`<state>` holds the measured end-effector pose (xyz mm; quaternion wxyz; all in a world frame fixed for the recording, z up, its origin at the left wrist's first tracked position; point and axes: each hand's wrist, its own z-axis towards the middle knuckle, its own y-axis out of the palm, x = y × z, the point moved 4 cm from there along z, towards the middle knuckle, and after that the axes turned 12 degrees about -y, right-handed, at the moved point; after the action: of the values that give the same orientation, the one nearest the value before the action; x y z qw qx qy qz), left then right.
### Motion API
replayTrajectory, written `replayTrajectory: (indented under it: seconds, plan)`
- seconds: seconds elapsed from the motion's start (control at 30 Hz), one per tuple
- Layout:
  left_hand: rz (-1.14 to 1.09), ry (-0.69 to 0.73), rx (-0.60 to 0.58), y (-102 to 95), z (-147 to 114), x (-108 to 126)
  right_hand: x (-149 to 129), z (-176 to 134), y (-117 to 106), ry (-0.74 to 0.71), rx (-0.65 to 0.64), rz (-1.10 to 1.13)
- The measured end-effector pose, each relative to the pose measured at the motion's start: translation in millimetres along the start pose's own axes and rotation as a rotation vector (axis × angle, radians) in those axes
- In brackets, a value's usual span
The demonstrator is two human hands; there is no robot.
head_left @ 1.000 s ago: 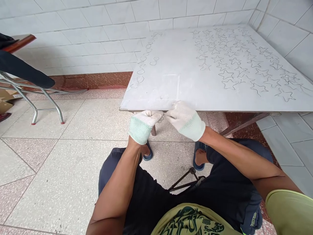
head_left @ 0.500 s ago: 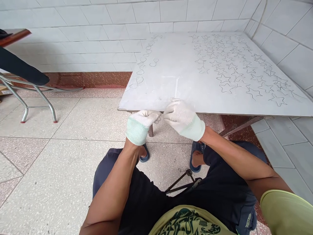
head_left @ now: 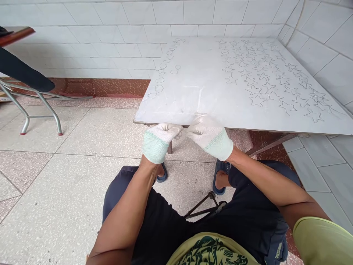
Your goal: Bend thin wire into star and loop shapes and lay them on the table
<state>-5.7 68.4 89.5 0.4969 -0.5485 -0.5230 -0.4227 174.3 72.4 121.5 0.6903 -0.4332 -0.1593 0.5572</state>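
Both my hands wear white knit gloves with pale green cuffs and meet at the front edge of a white tabletop. My left hand is closed, thumb pressed against curled fingers. Close on its right, my right hand is pinched, its fingertips almost at the left ones. Anything between the fingertips is too small to make out. On the table's right half lie several thin wire stars. Along the left edge runs a row of thin wire loops, with one separate loop nearer the middle.
A tiled wall borders the table at the back and right. At far left, another person's dark-trousered leg is above a metal-legged stool. Below the hands are my slippers and a dark metal frame.
The view has shifted slightly. My right hand's fingers have drawn closer into a pinch and moved a little right; my left hand stays nearly where it was.
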Motion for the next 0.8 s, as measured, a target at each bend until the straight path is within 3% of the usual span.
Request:
replayTrajectory:
  seconds: [0.23, 0.63, 0.8]
  plan:
    - [-0.036, -0.012, 0.017, 2.9, -3, 0, 0, -2, 1, 0.063, 0.071, 0.043]
    - [-0.099, -0.149, -0.060, 8.4, -6, -14, 1, -2, 0, -0.136, -0.020, 0.029]
    - [-0.143, -0.170, -0.195, 16.7, -1, -15, 3, 2, -3, -0.243, -0.060, 0.140]
